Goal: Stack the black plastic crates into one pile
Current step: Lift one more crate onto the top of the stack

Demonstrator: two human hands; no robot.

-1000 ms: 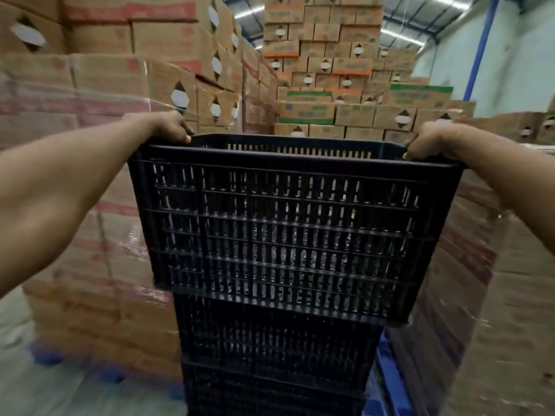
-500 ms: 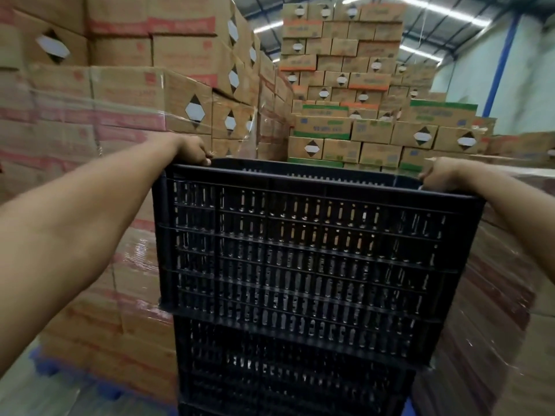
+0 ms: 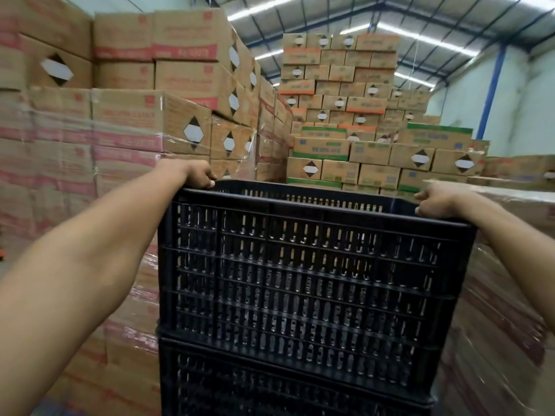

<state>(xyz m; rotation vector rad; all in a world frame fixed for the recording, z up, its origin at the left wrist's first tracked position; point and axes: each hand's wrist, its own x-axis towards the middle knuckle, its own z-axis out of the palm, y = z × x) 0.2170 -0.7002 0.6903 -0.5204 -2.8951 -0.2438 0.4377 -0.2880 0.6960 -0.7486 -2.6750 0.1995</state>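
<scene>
A black slotted plastic crate [image 3: 303, 283] fills the middle of the view, tilted slightly down to the right. It rests on another black crate [image 3: 270, 385] below it, whose lower part runs out of frame. My left hand [image 3: 195, 174] grips the top crate's rim at its far left corner. My right hand [image 3: 435, 201] grips the rim at the right corner. Both arms reach forward along the crate's sides.
Shrink-wrapped stacks of cardboard boxes [image 3: 105, 151] stand close on the left. Another wrapped stack [image 3: 510, 265] presses in on the right. More box stacks [image 3: 345, 115] rise behind the crates. A blue column [image 3: 492, 94] stands against the far wall.
The top crate has come down and now sits lower on the crate beneath. Both hands kept their grip on the rim. The view has tilted up, showing more ceiling.
</scene>
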